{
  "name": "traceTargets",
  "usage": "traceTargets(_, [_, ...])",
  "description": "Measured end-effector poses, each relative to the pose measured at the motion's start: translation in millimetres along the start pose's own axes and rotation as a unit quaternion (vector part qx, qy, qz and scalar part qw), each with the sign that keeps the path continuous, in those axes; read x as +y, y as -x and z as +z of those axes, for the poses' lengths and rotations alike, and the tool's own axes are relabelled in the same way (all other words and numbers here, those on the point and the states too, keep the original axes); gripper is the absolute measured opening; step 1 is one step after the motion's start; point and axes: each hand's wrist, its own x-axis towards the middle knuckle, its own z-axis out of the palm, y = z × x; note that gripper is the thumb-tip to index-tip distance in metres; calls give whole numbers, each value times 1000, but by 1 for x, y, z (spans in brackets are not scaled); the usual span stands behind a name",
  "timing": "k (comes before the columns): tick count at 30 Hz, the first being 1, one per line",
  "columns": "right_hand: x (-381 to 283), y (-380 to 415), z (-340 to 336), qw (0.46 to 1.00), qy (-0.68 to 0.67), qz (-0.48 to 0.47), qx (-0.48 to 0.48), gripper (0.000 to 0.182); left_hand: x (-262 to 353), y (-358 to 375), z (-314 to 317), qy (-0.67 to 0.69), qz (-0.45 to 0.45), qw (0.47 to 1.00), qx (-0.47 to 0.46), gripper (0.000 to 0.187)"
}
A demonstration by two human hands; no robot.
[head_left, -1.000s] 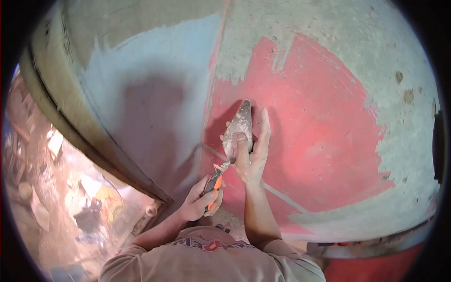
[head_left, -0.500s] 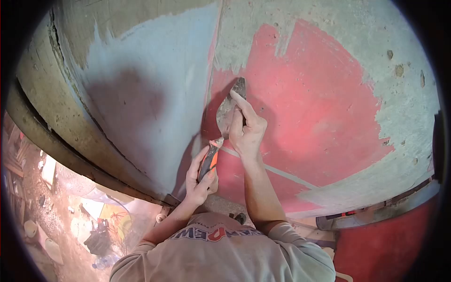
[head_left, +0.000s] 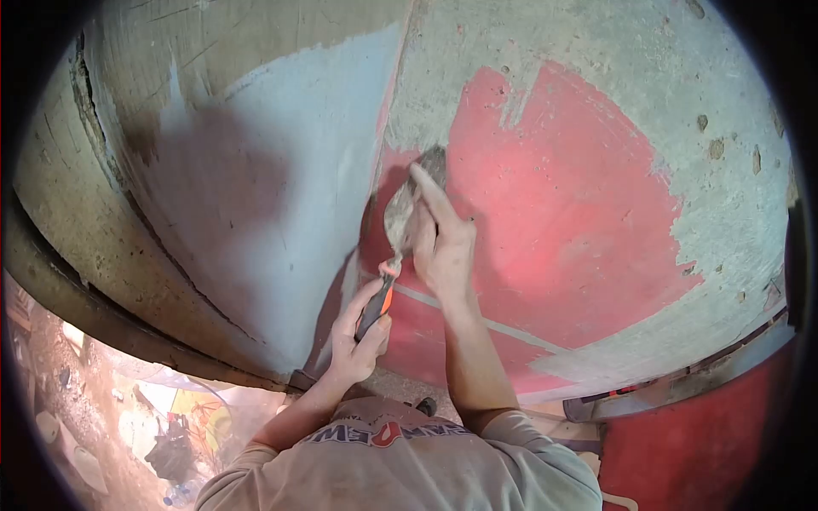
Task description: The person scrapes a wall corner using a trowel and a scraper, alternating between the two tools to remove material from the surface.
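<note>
Wall [head_left: 596, 43]: rough, pitted grey with ragged-edged matte red [head_left: 571, 204] and pale blue [head_left: 319, 128] coats; trowel [head_left: 398, 218] sits in front of the red's left side, leaf-shaped crusted metal blade, black-orange handle [head_left: 371, 315]. Right hand [head_left: 447, 255] lays its fingers along the blade, likely to bear on it, pinch unclear; left hand [head_left: 351, 345] has fingers wrapped round the handle, presumably to steady it.

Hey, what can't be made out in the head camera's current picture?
All in the head view:
Part of the trowel blade: behind the right hand.
Part of the trowel handle: inside the left hand.
Small pieces in the lower-left clutter: too tiny, washed by glare.
Dark shape at far right: cut off by the picture's round edge.
</note>
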Motion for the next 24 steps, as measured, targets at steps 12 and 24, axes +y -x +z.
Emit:
traceTargets(12, [10,19,9,998,-44,29,-24,51,10,10,-8,-70,18,997,20,51])
traceTargets(24, [15,24,5,999,-26,17,-23,49,-1,13,-11,-124,24,992,23,50])
